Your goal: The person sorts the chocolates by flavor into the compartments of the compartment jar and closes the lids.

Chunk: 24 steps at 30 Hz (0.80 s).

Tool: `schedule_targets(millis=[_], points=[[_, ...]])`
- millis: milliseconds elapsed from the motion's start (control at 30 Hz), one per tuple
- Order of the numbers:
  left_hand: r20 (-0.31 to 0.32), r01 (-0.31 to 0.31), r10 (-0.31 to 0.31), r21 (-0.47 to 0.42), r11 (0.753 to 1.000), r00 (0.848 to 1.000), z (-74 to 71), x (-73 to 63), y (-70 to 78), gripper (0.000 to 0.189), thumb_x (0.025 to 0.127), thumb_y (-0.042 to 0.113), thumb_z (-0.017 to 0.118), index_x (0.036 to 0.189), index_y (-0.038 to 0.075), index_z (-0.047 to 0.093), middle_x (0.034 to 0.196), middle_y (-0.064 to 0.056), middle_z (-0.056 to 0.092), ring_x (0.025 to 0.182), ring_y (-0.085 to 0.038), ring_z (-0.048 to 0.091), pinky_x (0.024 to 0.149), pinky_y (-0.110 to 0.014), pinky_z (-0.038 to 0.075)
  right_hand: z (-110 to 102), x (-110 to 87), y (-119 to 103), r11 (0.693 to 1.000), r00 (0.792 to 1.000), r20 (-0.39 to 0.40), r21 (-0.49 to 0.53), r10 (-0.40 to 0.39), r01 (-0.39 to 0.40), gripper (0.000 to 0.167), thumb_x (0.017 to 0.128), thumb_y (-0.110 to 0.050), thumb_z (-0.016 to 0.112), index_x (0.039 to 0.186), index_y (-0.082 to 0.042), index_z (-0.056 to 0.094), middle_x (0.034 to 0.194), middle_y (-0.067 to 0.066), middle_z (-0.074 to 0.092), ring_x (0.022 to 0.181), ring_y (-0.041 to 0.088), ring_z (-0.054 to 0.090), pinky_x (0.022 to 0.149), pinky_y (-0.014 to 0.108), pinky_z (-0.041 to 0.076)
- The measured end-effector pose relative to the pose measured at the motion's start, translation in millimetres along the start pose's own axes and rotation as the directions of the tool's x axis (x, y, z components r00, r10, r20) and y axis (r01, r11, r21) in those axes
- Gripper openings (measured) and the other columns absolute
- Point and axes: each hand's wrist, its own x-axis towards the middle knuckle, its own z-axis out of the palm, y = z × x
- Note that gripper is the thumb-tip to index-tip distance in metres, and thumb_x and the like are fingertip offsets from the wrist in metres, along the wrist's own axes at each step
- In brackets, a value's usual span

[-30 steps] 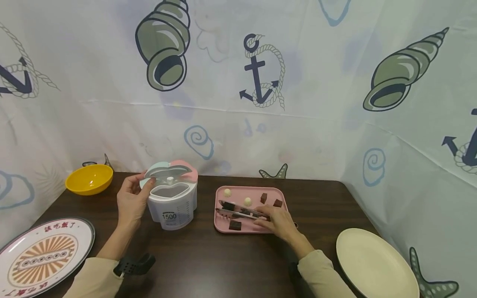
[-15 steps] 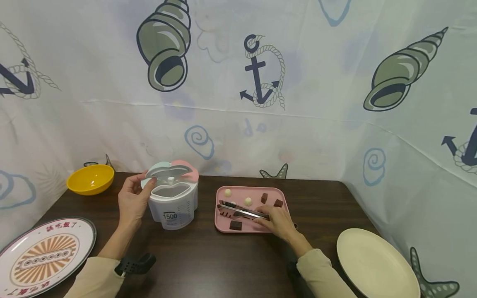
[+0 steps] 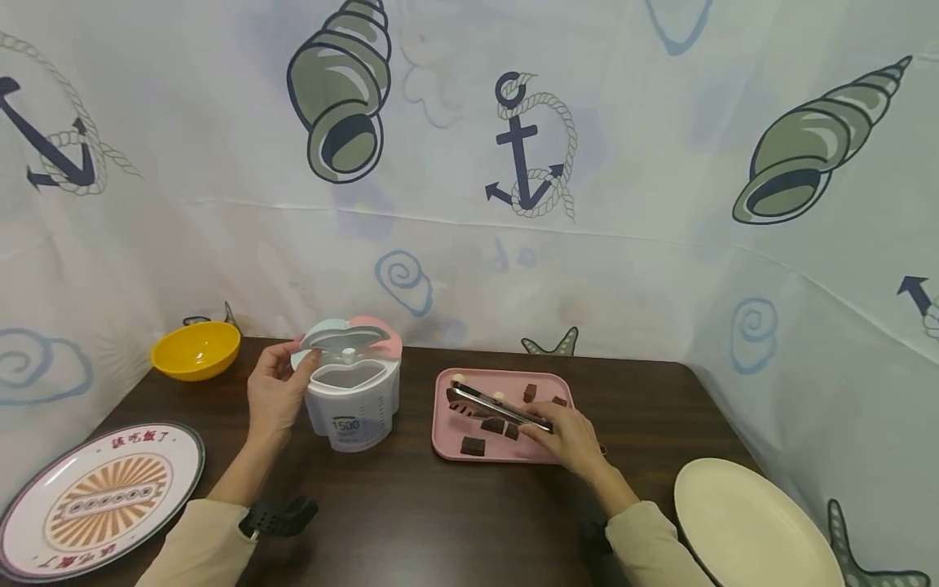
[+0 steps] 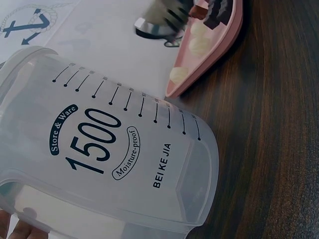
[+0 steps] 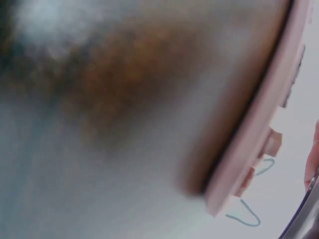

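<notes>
A clear measuring container (image 3: 350, 420) marked 1500 stands upright left of centre. Its lid has mint, pink and grey parts, and a grey lid flap (image 3: 359, 335) is raised over an opening. My left hand (image 3: 279, 395) grips the lid's left edge between thumb and fingers. On the right, a pink tray (image 3: 447, 439) bears several dark chocolate pieces (image 3: 473, 446) and white balls (image 4: 178, 74). My right hand (image 3: 568, 436) holds metal tongs (image 3: 499, 406) pressed together, their toothed heads above the tray's left side. I cannot tell whether a piece sits between those heads.
A yellow bowl (image 3: 196, 352) is at the back left, with a patterned plate (image 3: 183, 465) in front of it. On the right lies a cream plate (image 3: 756, 522). A printed cloth (image 3: 455, 163) hangs behind the dark table (image 3: 418, 522).
The tongs' arms, spread over the tray a second ago, have come together and risen a little off the chocolates. My left hand keeps its grip on the lid. The head view has shifted slightly.
</notes>
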Motion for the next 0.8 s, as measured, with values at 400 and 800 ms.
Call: schedule_targets(millis=[400,800], points=[[-0.001,0.013,-0.013,0.032,0.999,1.0,-2.1,1.9,-2.0,0.024,0.083,0.016,0.072,0.103,0.012,0.059,0.101,0.022,0.061,0.1,0.001,0.055,0.095,-0.015,0.043,-19,29.7,-38,0.937,0.985,-0.1,0.308,-0.139,0.163,0.03,0.082,-0.004,0.07,0.111,-0.007,0.066,0.097,0.008,0.069,0.066,0.005,0.051,0.053,0.02,0.043],[0.009,-0.028,0.028,0.009,1.0,1.0,-3.2,1.4,-4.5,0.021,0.083,0.013,0.072,0.1,0.012,0.06,0.099,0.022,0.062,0.095,-0.001,0.057,0.087,-0.01,0.044,-1,60.8,-129,0.89,0.98,-0.042,0.412,-0.196,0.195,0.021,0.084,-0.003,0.067,0.104,0.0,0.066,0.092,0.014,0.068,0.057,0.006,0.046,0.05,0.017,0.038]])
